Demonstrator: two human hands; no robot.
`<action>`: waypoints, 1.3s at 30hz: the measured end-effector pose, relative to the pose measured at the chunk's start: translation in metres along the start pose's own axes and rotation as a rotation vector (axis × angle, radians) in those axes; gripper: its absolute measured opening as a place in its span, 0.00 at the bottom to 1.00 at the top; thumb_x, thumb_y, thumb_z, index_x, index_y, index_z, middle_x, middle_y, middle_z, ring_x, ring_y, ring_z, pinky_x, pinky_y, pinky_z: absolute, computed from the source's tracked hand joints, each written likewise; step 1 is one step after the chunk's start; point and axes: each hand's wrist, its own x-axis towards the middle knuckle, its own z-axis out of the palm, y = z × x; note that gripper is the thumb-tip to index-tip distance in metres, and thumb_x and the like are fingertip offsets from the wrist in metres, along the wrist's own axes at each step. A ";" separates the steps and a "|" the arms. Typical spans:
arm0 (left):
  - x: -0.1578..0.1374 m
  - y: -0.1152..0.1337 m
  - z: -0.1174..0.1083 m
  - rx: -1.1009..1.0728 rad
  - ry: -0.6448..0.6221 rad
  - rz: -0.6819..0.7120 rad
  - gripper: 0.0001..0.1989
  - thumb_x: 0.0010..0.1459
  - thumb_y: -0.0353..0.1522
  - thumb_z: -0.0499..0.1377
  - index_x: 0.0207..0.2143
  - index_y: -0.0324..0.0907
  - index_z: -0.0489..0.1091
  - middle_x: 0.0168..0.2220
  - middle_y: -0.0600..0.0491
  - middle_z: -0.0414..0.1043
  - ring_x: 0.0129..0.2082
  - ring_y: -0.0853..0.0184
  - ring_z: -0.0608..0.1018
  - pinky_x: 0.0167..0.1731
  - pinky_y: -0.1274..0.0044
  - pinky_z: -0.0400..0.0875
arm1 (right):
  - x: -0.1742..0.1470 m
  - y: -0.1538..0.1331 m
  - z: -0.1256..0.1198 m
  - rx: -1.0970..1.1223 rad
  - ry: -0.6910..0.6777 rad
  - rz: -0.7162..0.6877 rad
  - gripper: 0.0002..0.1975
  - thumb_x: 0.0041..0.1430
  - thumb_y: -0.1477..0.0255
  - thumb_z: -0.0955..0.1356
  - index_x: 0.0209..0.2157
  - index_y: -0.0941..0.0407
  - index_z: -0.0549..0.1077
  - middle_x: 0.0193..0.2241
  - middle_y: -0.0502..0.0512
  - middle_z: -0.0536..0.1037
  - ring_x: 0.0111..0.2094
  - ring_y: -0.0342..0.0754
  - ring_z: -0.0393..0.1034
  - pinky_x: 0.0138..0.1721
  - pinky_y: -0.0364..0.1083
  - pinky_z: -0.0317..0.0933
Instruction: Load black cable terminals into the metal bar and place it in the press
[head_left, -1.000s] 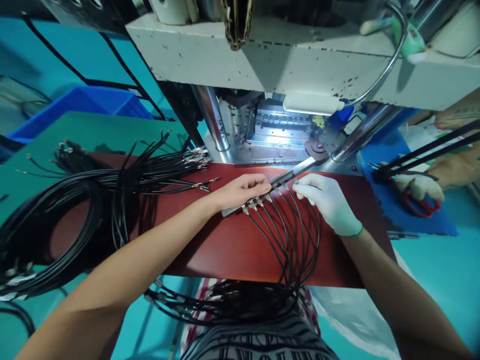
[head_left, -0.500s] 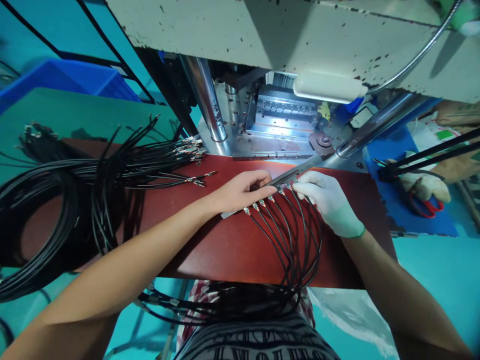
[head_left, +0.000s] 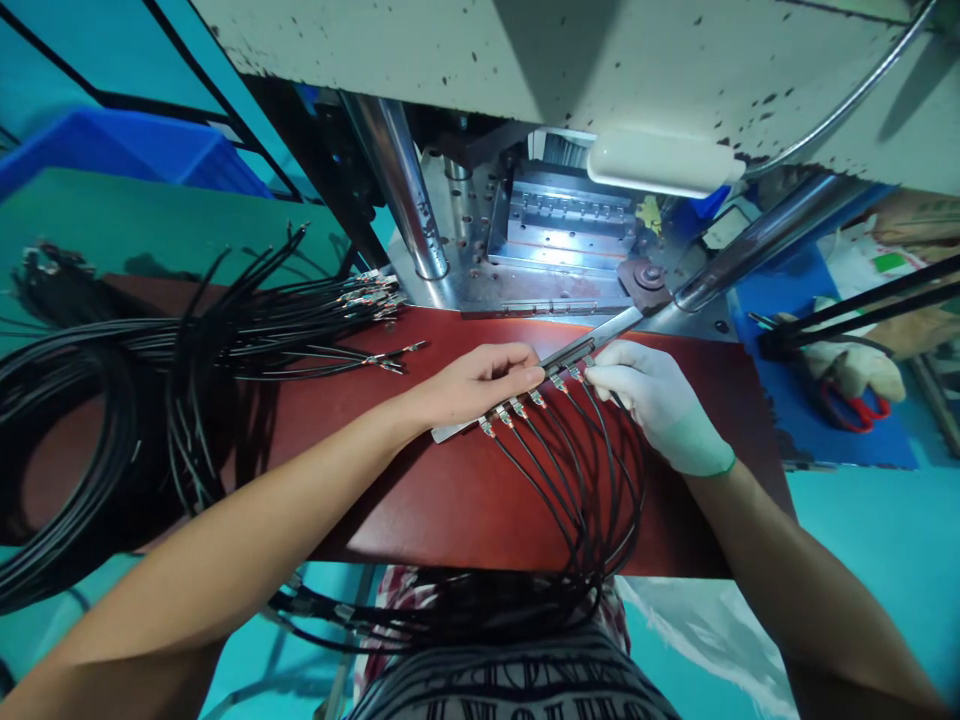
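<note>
My bare left hand (head_left: 487, 383) is closed around a long metal bar (head_left: 615, 328) that lies slanted above the red mat. Several black cables (head_left: 559, 440) with small metal connectors (head_left: 536, 399) sit in a row along the bar's near edge. In a white glove, my right hand (head_left: 645, 400) pinches a cable's connector end against the bar, right of the others; its fingertips hide most of that connector. From the bar the cables curve down over the mat's front edge onto my lap.
Behind the bar stands a press with a lit metal die (head_left: 574, 220) between steel posts (head_left: 405, 190). Bundles of black cables (head_left: 97, 350) cover the left side. Red-handled scissors (head_left: 855, 412) lie on a blue surface at right. A blue bin (head_left: 127, 150) is at far left.
My left thumb has drawn back slightly to the left along the bar, showing more of the connectors. My right hand stays at the same connector. The view has shifted a little.
</note>
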 end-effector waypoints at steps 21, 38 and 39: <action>0.000 0.004 0.003 -0.006 0.013 0.017 0.17 0.61 0.42 0.55 0.27 0.40 0.58 0.24 0.60 0.53 0.24 0.75 0.60 0.24 0.80 0.54 | 0.000 0.003 0.000 -0.012 -0.001 -0.031 0.14 0.54 0.70 0.70 0.18 0.58 0.67 0.16 0.43 0.64 0.20 0.37 0.56 0.22 0.42 0.47; 0.002 0.002 0.008 0.152 0.059 0.097 0.16 0.62 0.40 0.54 0.26 0.40 0.56 0.25 0.59 0.52 0.25 0.75 0.57 0.25 0.80 0.53 | 0.000 -0.001 0.002 -0.152 0.046 -0.039 0.13 0.56 0.69 0.68 0.20 0.57 0.68 0.19 0.44 0.67 0.23 0.39 0.59 0.28 0.42 0.52; 0.003 0.002 0.008 0.141 0.061 0.087 0.16 0.62 0.40 0.54 0.26 0.40 0.56 0.25 0.59 0.52 0.25 0.75 0.58 0.25 0.80 0.53 | -0.001 -0.001 0.001 -0.181 0.033 -0.051 0.13 0.57 0.69 0.68 0.20 0.57 0.68 0.19 0.44 0.68 0.23 0.39 0.60 0.28 0.42 0.52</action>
